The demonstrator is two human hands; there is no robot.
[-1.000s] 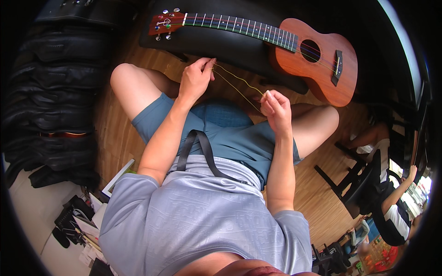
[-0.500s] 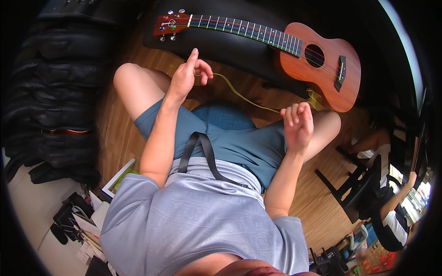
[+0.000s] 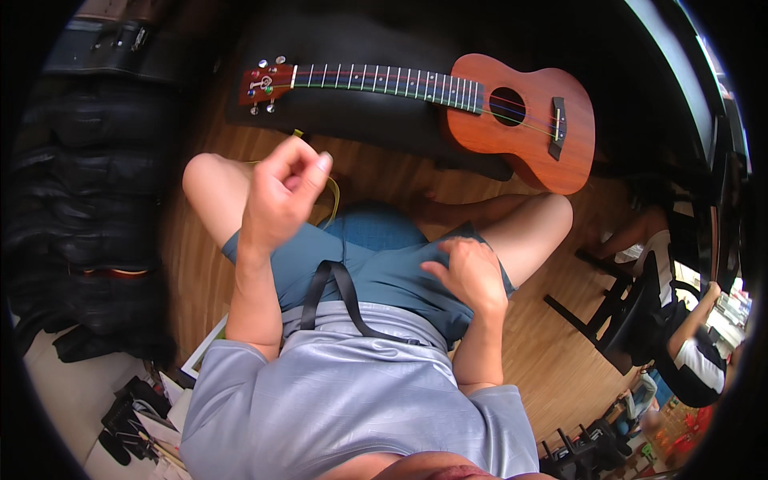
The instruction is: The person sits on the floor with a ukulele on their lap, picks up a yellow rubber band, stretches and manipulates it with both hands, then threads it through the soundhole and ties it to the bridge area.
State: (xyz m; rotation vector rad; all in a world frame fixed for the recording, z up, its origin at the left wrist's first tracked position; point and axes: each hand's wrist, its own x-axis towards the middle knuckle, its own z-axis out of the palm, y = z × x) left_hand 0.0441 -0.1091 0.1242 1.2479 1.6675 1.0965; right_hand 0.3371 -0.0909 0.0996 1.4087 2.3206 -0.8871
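My left hand (image 3: 286,192) is raised above my left thigh, fingers curled in and thumb pressed against them. It is closed on a thin yellow strip (image 3: 334,196), which hangs in a loop beside the hand; part of it is hidden behind my fingers. Over my right thigh, my right hand (image 3: 474,276) holds nothing, with its thumb held away from its fingers. Beyond both hands a brown ukulele (image 3: 576,120) lies face up on a black padded bench (image 3: 352,112). Its neck points left, coloured strings run along it, and neither hand touches it.
Black cases (image 3: 96,192) are stacked on the left. At lower left, papers and dark items (image 3: 140,408) crowd a light surface. Black chair legs (image 3: 592,312) stand to the right, where another person's arm (image 3: 696,320) shows. A black strap (image 3: 348,300) lies across my lap.
The yellow strip, earlier stretched between both hands, now hangs by my left hand. That hand has closed and moved down-left. My right hand has dropped toward my lap and spread its thumb.
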